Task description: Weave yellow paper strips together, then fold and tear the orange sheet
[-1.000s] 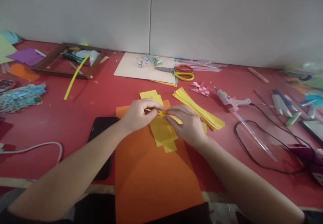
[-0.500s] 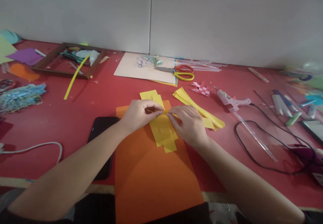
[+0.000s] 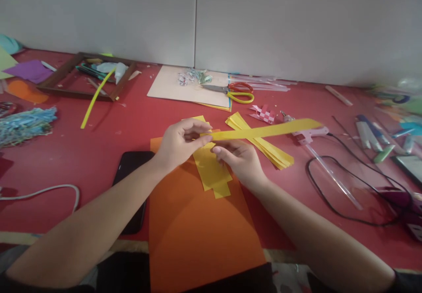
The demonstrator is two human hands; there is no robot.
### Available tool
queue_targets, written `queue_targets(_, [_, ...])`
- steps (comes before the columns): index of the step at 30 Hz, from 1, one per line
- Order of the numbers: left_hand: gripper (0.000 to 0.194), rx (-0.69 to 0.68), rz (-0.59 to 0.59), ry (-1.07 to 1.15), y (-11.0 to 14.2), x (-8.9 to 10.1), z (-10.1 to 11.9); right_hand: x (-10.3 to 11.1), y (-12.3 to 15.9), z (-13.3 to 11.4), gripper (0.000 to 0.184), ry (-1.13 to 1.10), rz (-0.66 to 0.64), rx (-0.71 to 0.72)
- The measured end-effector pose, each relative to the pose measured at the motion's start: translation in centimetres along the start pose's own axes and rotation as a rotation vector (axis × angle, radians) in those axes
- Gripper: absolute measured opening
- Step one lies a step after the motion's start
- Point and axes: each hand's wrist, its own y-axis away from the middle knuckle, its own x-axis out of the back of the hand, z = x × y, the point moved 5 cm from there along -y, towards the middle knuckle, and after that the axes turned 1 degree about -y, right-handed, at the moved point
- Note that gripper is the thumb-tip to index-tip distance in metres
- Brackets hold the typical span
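My left hand (image 3: 180,145) pinches one end of a long yellow paper strip (image 3: 263,132) between thumb and fingers. The strip reaches out to the right, raised above the table, its far end smeared by motion. Just under it is my right hand (image 3: 242,159), thumb apart from the fingers and nothing seen in its grasp; its fingertips are partly hidden. Several flat yellow paper pieces (image 3: 211,170) overlap below both hands, on an orange sheet (image 3: 201,236). A fanned bundle of yellow strips (image 3: 270,152) lies to the right, partly behind the raised strip.
A black phone (image 3: 133,192) lies beside the orange sheet. Scissors (image 3: 239,93) rest on pale card (image 3: 168,86) at the back. Right of them are a woven pink paper fish (image 3: 263,114) and a glue gun (image 3: 308,135) with its cord. A brown frame (image 3: 77,92) stands back left.
The yellow strip, mostly hidden between my fingers before, now stretches out to the right from my left hand. My right hand has parted from my left hand's fingertips and sits slightly lower.
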Motion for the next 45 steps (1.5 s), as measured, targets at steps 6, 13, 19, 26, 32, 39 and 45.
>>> queue_targets(6, [0.024, -0.037, -0.086, 0.015, 0.31, -0.62, 0.21, 0.50, -0.04, 0.28, 0.019, -0.269, 0.083, -0.018])
queue_targets(13, [0.023, -0.011, -0.118, -0.035, 0.36, -0.76, 0.55, 0.52, -0.09, 0.19, 0.017, -0.310, 0.120, -0.021])
queue_targets(19, [0.026, -0.038, -0.088, -0.088, 0.34, -0.64, 0.70, 0.52, -0.25, 0.41, 0.020, -0.336, 0.126, -0.080])
queue_targets(26, [0.029, -0.020, -0.078, -0.024, 0.37, -0.66, 0.11, 0.40, -0.23, 0.47, 0.020, -0.374, 0.131, -0.092])
queue_targets(32, [0.027, 0.006, -0.084, -0.015, 0.37, -0.72, 0.11, 0.43, -0.31, 0.59, 0.022, -0.356, 0.148, -0.120])
queue_targets(39, [0.024, 0.006, -0.097, -0.023, 0.35, -0.71, 0.08, 0.47, -0.33, 0.43, 0.022, -0.352, 0.159, -0.107])
queue_targets(45, [0.023, 0.007, -0.114, -0.025, 0.29, -0.86, 0.06, 0.48, -0.28, 0.58, 0.023, -0.336, 0.162, -0.114])
